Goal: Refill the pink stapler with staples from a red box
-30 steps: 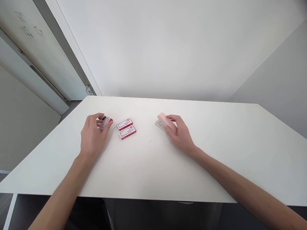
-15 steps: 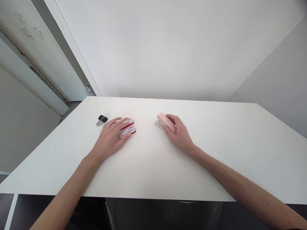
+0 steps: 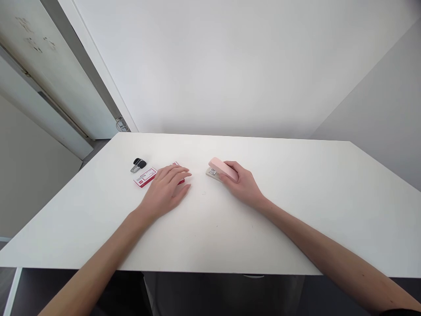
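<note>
My left hand [image 3: 167,188] lies flat, fingers stretched, over red-and-white staple boxes [image 3: 180,180] near the table's middle left; only red edges of them show around the fingers. Another red-and-white staple box [image 3: 144,176] lies free just left of that hand. My right hand [image 3: 242,185] is closed around the back of a pink stapler [image 3: 219,168], which rests on the white table [image 3: 296,206] with its nose pointing left.
A small black-and-silver object [image 3: 138,164], perhaps a staple remover, lies at the far left next to the free box. A wall stands behind the table, and a door frame [image 3: 95,83] at the back left.
My left hand let go of the left staple box, leaving it on the table, and moved right onto the other boxes. The stapler slid slightly left in my right hand.
</note>
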Tool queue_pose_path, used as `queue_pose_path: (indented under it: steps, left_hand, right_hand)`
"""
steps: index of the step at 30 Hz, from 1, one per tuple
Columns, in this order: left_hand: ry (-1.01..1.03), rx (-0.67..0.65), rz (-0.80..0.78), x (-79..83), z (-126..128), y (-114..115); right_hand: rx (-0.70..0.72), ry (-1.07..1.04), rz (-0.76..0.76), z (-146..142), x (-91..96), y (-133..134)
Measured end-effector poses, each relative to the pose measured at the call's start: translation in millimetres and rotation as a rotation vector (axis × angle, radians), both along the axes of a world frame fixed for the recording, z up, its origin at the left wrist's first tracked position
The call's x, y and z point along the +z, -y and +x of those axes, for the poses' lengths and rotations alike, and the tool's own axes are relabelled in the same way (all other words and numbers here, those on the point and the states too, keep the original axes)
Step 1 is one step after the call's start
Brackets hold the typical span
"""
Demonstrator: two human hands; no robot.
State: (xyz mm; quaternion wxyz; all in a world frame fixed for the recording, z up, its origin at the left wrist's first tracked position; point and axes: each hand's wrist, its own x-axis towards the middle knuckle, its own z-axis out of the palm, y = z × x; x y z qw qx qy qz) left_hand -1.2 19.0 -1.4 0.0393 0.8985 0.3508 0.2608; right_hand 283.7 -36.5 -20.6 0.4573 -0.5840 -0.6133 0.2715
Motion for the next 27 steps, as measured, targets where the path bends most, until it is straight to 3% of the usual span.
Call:
queue_pose_path:
  steps: [6,9,15,27]
  left_hand:
    - [0.121,-0.031,0.044,-9.1,54,-3]
    - [0.192,-0.031,-0.042,-10.9,69,-10]
    - [0.279,-0.1,-0.292,-9.6,71,-17]
    - [0.261,-0.105,-0.378,-10.3,69,-12]
  right_hand:
    - [0.072,0.016,0.015,2,0.9,-2]
    - [0.058,-0.016,0.041,4,0.1,-4]
    - [0.118,-0.055,-0.045,6,2.9,-2]
    - [0.086,0.071,0.025,2,-0.9,2]
